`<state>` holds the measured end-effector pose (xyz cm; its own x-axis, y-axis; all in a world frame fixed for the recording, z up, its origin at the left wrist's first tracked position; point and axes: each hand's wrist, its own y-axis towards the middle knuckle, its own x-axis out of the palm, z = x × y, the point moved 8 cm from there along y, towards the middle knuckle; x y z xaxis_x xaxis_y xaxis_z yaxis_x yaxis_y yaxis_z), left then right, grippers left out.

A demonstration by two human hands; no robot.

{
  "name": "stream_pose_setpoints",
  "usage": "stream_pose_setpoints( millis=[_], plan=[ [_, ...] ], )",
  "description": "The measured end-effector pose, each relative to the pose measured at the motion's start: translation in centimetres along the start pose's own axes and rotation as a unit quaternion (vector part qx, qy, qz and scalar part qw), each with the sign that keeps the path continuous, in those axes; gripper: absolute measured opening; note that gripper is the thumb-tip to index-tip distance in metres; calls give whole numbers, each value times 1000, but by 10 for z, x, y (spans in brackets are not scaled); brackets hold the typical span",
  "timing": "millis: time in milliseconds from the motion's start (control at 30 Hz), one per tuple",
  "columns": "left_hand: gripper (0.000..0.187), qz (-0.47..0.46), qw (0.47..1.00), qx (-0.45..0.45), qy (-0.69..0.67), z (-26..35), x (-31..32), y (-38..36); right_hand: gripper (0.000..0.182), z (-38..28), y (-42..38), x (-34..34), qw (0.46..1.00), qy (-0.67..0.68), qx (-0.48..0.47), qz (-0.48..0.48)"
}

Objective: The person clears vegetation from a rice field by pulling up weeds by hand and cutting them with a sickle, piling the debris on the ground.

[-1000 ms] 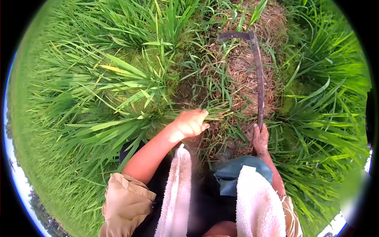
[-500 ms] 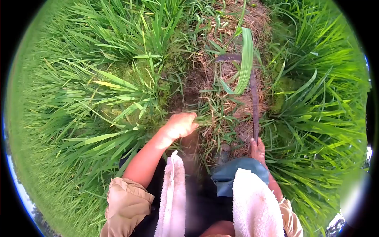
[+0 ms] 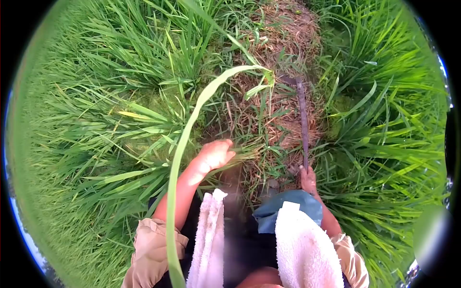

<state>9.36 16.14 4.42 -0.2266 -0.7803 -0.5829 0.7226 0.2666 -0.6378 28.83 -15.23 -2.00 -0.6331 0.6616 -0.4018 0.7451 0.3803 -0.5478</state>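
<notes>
My left hand is closed round a bunch of thin grass stems that stick out to its right, over the left side of the strip. The handle of a long dark sickle is in my right hand, fingers wrapped round its lower end. The tool points away from me along the strip of dry straw, and its curved blade is partly hidden among grass near the top. A long green blade of grass arches across the view, close to the camera.
Tall green plants stand on the left and right of the strip. Wet dark soil lies below my left hand. A white towel hangs in front of me, and a blue-grey cloth lies near my right forearm.
The sickle's head has shifted, its blade now lower and more hidden in the grass. The long leaf that hung near the sickle now arches to the left. My left hand still grips stems.
</notes>
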Motion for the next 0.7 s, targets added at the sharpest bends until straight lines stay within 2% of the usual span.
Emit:
stream_pose_setpoints(
  millis=[100,167,233,267,367,433,500,567,700],
  plan=[
    [45,27,998,26,-54,-16,23,17,22,-66,20,-1,991,-20,-124,50],
    [48,-8,1000,-2,-28,3,11,11,21,-110,33,1,969,-30,-235,70],
    [47,6,999,37,-13,3,16,21,21,-124,55,11,982,106,-156,0],
    [47,4,999,37,-18,5,13,18,23,-145,55,19,977,135,-160,-46],
    [45,-21,997,50,-56,8,14,13,26,-112,36,48,956,266,15,-125],
    [45,-53,989,76,-114,6,30,18,29,-54,22,54,984,152,61,-70],
    [45,-103,967,92,-216,28,26,6,29,-5,12,62,989,115,53,-82],
    [43,-102,955,123,-251,42,29,4,29,-33,3,61,991,105,55,-60],
    [32,-96,909,128,-386,45,37,13,29,-129,54,56,985,114,-124,-30]
  ],
)
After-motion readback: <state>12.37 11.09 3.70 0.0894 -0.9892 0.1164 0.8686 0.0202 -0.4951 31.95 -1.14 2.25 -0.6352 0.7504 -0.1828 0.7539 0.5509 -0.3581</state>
